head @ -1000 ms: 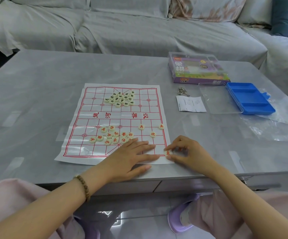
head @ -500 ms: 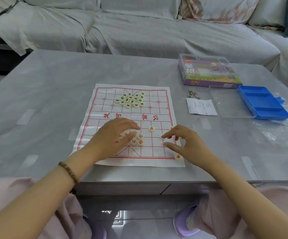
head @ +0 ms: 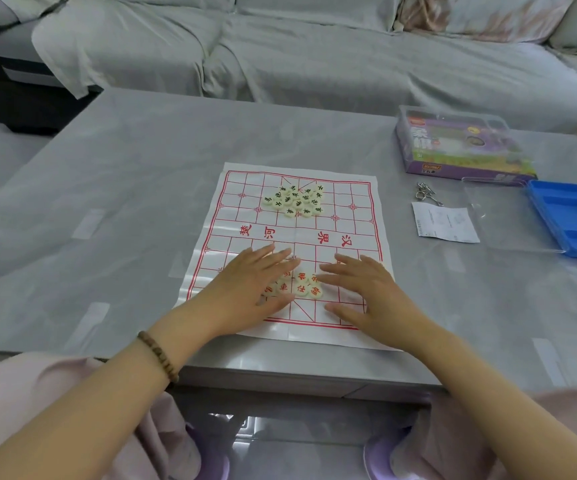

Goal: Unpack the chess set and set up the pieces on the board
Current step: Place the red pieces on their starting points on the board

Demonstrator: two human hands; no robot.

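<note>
A second ago the right hand (head: pixel 366 292) was pinching one red piece at the board's near right corner, with the left hand (head: pixel 256 282) flat on the near edge. Now both lie spread and flat on the near half, fingers straight and gripping nothing. They flank the huddle of red pieces (head: pixel 301 285), and the left fingers cover a few of them. I judge this as herding strays together, so setting out has hardly begun. Whether the corner piece stays put I cannot tell; the right wrist hides that spot.

The board (head: pixel 346 223), a paper sheet on the table (head: pixel 107 202), has its long axis running away from the person, skewed slightly, with the red side nearest. Beyond its river band the black pieces (head: pixel 294 200) sit heaped together. The box (head: pixel 460 147) and blue tray (head: pixel 571 220) lie well apart at the far right.
</note>
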